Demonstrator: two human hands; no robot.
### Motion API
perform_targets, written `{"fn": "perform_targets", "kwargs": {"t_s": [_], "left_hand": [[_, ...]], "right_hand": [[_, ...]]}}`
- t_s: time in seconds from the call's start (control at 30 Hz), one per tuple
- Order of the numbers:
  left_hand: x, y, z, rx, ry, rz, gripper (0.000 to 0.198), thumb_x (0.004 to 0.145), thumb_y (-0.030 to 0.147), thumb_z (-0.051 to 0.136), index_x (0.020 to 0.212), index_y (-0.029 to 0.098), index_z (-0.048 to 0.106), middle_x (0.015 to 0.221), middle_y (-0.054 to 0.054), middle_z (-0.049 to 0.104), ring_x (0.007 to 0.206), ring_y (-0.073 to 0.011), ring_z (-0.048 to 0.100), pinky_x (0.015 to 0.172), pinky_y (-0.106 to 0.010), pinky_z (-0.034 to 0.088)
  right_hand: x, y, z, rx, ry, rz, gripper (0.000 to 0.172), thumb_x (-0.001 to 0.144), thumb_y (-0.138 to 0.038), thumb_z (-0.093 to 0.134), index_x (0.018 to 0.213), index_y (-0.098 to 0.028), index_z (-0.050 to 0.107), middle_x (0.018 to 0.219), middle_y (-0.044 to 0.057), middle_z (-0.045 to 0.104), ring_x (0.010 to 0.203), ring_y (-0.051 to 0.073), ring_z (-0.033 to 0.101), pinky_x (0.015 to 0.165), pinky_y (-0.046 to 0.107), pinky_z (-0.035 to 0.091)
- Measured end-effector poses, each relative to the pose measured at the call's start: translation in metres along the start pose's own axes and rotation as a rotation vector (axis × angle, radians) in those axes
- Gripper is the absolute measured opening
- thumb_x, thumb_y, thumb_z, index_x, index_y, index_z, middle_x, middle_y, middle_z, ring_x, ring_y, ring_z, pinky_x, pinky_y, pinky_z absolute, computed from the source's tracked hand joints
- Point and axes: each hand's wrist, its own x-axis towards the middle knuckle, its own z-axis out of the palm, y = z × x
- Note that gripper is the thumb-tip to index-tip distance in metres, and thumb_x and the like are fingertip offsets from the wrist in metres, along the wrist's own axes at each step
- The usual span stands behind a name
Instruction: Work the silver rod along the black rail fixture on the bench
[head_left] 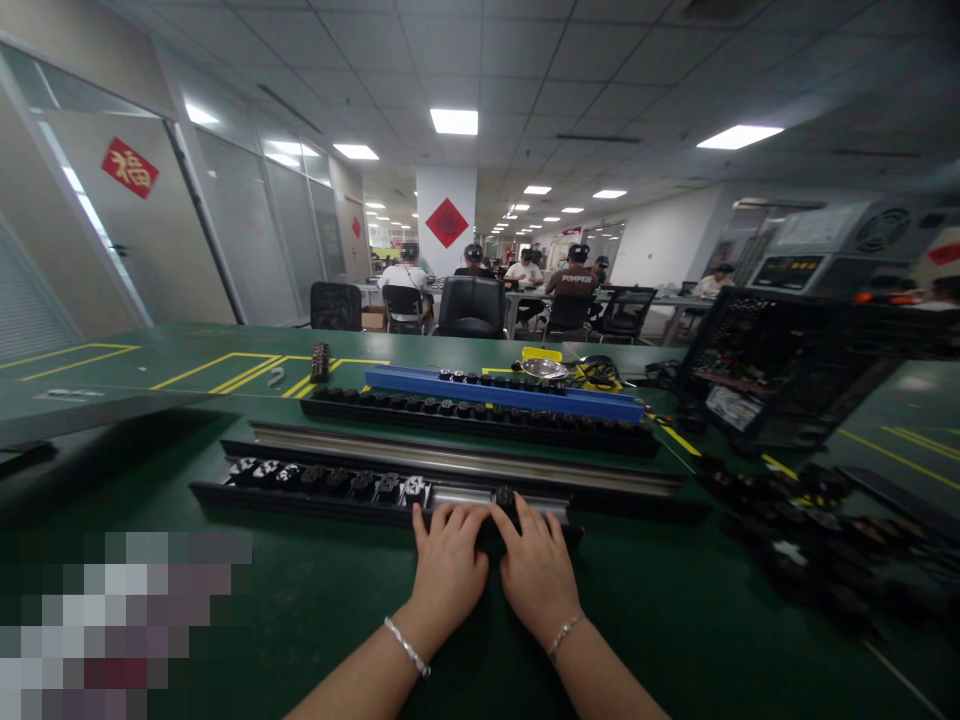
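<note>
Just in front of me lies a long black channel rail (300, 505) with a row of small black parts in its left portion. Some of these have white tops, such as the rightmost white-topped part (415, 488). My left hand (450, 560) rests on the rail's near edge, fingers stretched and apart, the little finger close to that part. My right hand (536, 565) reaches over the same edge with fingers spread. Its fingertips touch or nearly touch a single small black part (505, 495) in the channel; exact contact is hidden. Silver bare metal shows between the two parts.
Behind lies another long rail (465, 455), then a black strip of parts (420, 404) and a blue rail (510, 390). A dark pile of parts (802, 560) and an opened machine housing (757, 370) stand right. A metal dish (544, 369) sits farther back. People sit beyond.
</note>
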Motion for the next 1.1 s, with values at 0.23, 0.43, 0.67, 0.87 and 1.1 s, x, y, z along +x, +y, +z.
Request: {"fn": "perform_targets", "kwargs": {"t_s": [0.23,0.43,0.67,0.87,1.1], "left_hand": [[0.001,0.0,0.001,-0.011,0.013,0.009,0.054,0.068,0.008,0.047,0.115,0.035,0.052,0.112,0.002,0.06,0.11,-0.0218,0.045,0.105,-0.061,0.002],[0.0,0.003,0.002,0.0,0.004,-0.007,0.054,0.067,0.007,0.048,0.115,0.031,0.052,0.113,0.0,0.059,0.113,-0.0234,0.043,0.106,-0.06,0.001],[-0.001,-0.001,0.005,0.001,0.024,0.019,0.052,0.068,0.009,0.046,0.117,0.026,0.05,0.116,-0.002,0.058,0.114,-0.0236,0.042,0.107,-0.059,0.0],[-0.001,-0.001,0.004,-0.02,0.023,0.023,0.054,0.068,0.008,0.044,0.117,0.03,0.05,0.117,0.0,0.058,0.114,-0.0229,0.042,0.106,-0.059,-0.001],[-0.002,-0.002,0.003,-0.01,0.028,0.025,0.052,0.069,0.009,0.045,0.117,0.029,0.051,0.119,-0.001,0.057,0.114,-0.023,0.041,0.106,-0.059,0.0]], "right_hand": [[0.0,0.002,0.001,0.01,0.016,0.017,0.058,0.077,-0.014,0.044,0.13,-0.036,0.043,0.137,0.007,0.042,0.124,0.022,0.038,0.104,0.041,0.015],[-0.001,0.003,0.003,-0.015,0.019,0.012,0.061,0.076,-0.014,0.046,0.133,-0.036,0.04,0.138,0.006,0.041,0.126,0.023,0.035,0.105,0.04,0.015],[0.001,0.005,-0.001,-0.007,0.008,0.016,0.055,0.078,-0.016,0.046,0.13,-0.035,0.045,0.136,0.007,0.043,0.126,0.024,0.035,0.104,0.039,0.017],[0.0,0.006,-0.003,0.005,-0.002,0.035,0.053,0.077,-0.017,0.045,0.129,-0.032,0.046,0.134,0.008,0.044,0.125,0.023,0.036,0.104,0.039,0.018],[-0.001,0.01,-0.007,0.007,0.024,0.09,0.05,0.076,-0.014,0.044,0.123,-0.029,0.052,0.13,0.011,0.047,0.121,0.023,0.041,0.103,0.037,0.022]]}}
